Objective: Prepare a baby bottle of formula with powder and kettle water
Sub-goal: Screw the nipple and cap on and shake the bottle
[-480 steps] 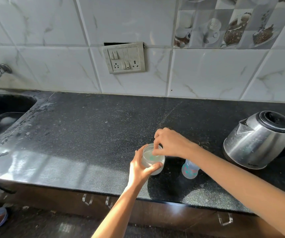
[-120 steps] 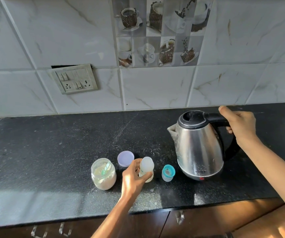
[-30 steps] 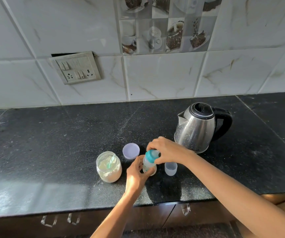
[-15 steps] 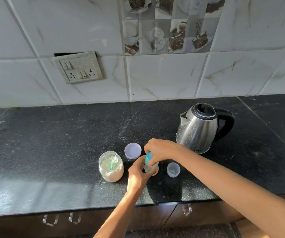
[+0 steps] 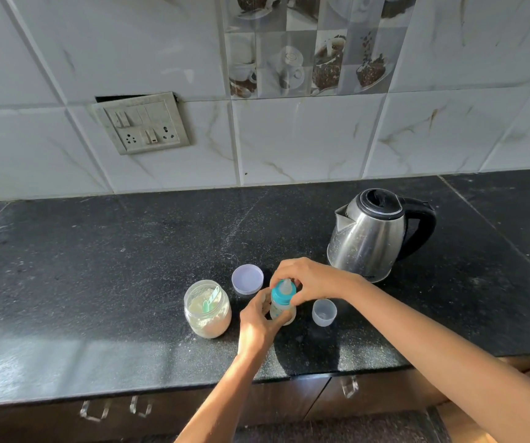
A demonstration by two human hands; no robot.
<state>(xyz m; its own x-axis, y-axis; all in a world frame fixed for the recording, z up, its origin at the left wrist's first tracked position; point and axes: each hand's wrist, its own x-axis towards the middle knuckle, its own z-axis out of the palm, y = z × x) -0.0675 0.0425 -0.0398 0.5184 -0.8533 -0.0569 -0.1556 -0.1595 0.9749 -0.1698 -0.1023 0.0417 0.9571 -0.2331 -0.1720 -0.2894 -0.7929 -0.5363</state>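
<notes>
While left hand (image 5: pixel 257 321) grips bottle (image 5: pixel 279 310) near counter (image 5: pixel 97 362) edge, right hand (image 5: pixel 311 279) pinching its collar (image 5: pixel 284 294), jar (image 5: pixel 207 310) left, cup (image 5: pixel 323 312) right, kettle (image 5: pixel 369 238) far right, broad counter leftward.

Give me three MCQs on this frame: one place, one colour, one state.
1. Where is the clear cap relative to the bottle? A) on it B) beside it on the counter C) inside it
2. Collar colour? A) teal B) red C) black
3. The powder jar is: A) lidded B) open, scoop inside C) tipped over

1 B: it stands mouth-up on the counter, apart from the bottle in the left hand.
2 A: the collar the right hand grips is teal.
3 B: its lid lies on the counter; a green scoop sits in the powder.
</notes>
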